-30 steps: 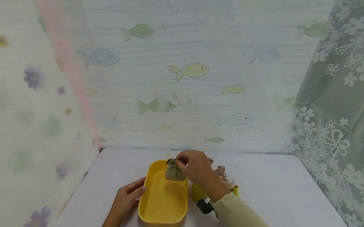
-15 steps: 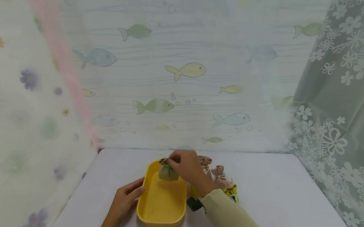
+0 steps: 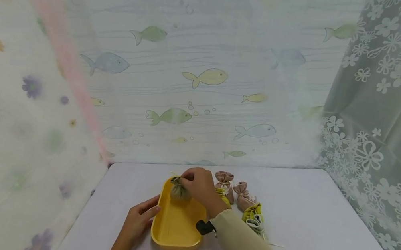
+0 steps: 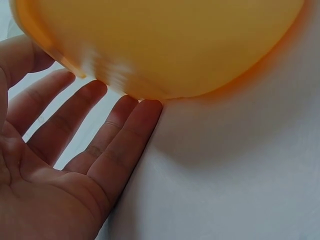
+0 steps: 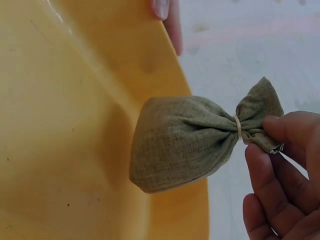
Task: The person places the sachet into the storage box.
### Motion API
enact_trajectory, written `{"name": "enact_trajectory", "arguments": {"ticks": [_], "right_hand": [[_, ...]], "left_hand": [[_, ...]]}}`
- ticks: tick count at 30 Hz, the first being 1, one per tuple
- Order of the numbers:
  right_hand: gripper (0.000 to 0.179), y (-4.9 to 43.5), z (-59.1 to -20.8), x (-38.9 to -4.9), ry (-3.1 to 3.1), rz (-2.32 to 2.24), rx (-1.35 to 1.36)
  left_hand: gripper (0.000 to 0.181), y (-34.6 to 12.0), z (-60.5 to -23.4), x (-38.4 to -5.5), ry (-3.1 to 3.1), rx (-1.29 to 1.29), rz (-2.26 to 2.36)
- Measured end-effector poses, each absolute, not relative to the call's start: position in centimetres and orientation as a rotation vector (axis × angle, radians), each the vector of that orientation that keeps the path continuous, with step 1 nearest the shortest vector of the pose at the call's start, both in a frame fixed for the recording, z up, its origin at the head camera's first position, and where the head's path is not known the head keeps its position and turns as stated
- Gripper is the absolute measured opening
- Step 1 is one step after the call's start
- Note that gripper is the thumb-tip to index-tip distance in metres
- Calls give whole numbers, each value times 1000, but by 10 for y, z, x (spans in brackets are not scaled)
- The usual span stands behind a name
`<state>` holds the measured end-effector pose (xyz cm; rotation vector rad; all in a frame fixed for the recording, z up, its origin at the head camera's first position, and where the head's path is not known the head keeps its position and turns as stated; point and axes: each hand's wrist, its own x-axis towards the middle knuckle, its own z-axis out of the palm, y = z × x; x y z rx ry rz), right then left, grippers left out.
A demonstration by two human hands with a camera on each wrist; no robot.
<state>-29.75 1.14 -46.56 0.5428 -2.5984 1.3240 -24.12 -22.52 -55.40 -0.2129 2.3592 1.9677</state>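
My right hand (image 3: 200, 185) pinches a small green drawstring pouch (image 5: 182, 142) by its gathered neck, just above the pale cord. The pouch hangs upright inside the far left part of a yellow tray (image 3: 176, 229), its round bottom low near the tray floor. At the tray's left side, my left hand (image 3: 139, 217) holds the rim, thumb over the edge and fingers against the outer wall. The left wrist view shows these fingertips (image 4: 150, 106) touching the tray's curved side.
Right of the tray stand two pinkish-brown pouches (image 3: 245, 199), with yellow pouches (image 3: 252, 213) close by. A green pouch with a pale cord (image 3: 257, 226) lies nearest. A white cloth (image 3: 320, 233) covers the table; a fish-patterned curtain (image 3: 206, 101) hangs behind.
My right hand has carried the green pouch left and slightly down into the tray. More of the pouches on the right now show. My left hand stays at the tray's side.
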Motion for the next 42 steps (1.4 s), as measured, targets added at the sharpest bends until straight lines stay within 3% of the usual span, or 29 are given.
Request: {"name": "enact_trajectory", "arguments": {"ticks": [11,29,42], "right_hand": [[8,7,-478,-300,-2667,1234,555],[16,17,-469,-288,-2645,1163,524],[22,53,-463,-252,-2610,1053,524]], "left_hand": [[57,-224,-557,-242,2332,-230,1979],[55,-224,-556,-241,2311,-230,2011],[55,-224,-555,-240,2323,-250,1985]]}}
